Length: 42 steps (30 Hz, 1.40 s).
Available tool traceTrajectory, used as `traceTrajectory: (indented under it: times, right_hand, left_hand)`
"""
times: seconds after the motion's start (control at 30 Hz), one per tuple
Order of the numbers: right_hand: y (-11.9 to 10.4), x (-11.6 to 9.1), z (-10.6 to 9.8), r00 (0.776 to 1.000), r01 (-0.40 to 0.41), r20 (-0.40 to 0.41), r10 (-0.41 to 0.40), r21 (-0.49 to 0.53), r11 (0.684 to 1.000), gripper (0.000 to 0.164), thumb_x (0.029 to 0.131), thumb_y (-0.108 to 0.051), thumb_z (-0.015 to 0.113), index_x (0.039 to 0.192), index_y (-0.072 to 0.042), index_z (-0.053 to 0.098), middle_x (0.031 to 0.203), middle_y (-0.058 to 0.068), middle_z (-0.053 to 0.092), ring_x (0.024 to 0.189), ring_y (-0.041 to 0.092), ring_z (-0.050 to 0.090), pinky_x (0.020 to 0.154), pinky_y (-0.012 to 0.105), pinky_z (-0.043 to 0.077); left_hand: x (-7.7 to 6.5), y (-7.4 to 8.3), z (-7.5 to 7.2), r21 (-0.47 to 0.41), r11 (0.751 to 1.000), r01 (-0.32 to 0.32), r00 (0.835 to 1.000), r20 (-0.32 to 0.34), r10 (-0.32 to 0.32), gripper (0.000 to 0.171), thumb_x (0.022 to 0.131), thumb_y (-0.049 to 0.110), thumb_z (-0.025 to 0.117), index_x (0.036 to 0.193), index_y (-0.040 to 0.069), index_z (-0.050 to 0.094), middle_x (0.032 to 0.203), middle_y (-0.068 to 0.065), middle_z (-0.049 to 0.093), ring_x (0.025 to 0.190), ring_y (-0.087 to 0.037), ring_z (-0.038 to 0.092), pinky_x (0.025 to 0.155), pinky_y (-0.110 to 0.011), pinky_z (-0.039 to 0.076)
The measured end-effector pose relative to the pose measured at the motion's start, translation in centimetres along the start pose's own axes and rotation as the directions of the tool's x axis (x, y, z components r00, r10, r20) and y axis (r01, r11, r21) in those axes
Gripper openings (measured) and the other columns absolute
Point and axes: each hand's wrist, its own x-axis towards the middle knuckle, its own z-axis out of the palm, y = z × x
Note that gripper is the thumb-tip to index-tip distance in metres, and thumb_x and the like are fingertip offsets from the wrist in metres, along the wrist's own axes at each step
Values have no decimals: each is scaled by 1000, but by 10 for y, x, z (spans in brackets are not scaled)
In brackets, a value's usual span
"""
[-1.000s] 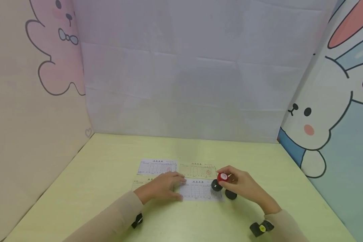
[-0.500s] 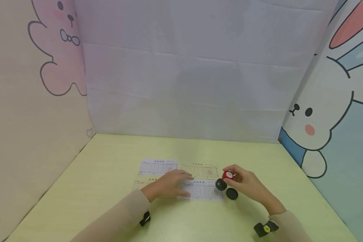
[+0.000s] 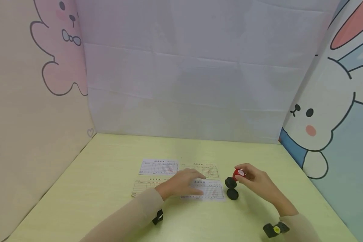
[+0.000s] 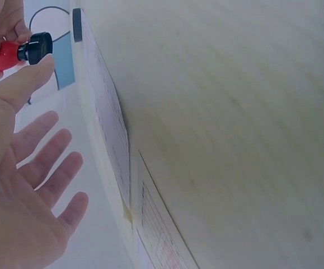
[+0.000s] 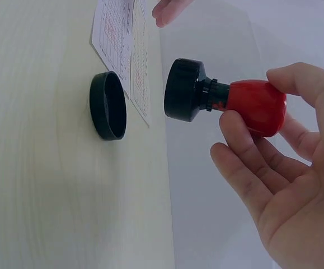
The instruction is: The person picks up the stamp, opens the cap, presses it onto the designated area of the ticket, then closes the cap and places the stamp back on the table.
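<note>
My right hand [image 3: 258, 185] pinches the red handle of a stamp [image 5: 257, 106] between thumb and fingers. Its wide black head [image 5: 183, 89] points down toward the table, raised above it in the right wrist view. Below, just right of the paper forms, a round black cap [image 5: 98, 106] lies with its hollow side up. My left hand [image 3: 181, 183] hovers over the lower right white form [image 3: 214, 191], fingers spread and holding nothing. That form carries a faint reddish mark at its right side, partly covered by the left hand in the head view.
Beside it lie a yellowish form [image 3: 140, 188] at lower left, a white form [image 3: 157, 168] at upper left and another yellowish form [image 3: 213, 172] at upper right. Red marks show on both upper ones. A white backdrop [image 3: 193, 84] and printed side walls enclose the pale table [image 3: 115, 151].
My right hand has lifted the stamp away from the lower right form, rightward, close over the cap. The left hand has shifted right across that form, uncovering the lower left one.
</note>
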Motion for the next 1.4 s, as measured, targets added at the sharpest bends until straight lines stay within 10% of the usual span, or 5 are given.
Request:
traceTrajectory:
  times: [0.9, 1.4]
  right_hand:
    - [26, -29, -51, 992, -114, -61, 112, -31, 993, 39, 101, -30, 63, 132, -8, 57, 104, 8, 72, 89, 16, 72, 74, 21, 54]
    - [33, -36, -53, 983, -166, -76, 164, -22, 986, 41, 102, -28, 62, 135, -5, 55, 108, 12, 71, 88, 10, 70, 74, 20, 54]
  left_hand:
    - [49, 40, 28, 8, 1000, 1, 1000, 24, -2, 55, 90, 50, 72, 138, 27, 61, 143, 10, 54, 138, -17, 43, 110, -52, 36]
    - [74, 64, 47, 118, 993, 30, 999, 16, -32, 58, 78, 53, 83, 130, 31, 68, 117, 20, 65, 111, -4, 56, 94, -31, 44]
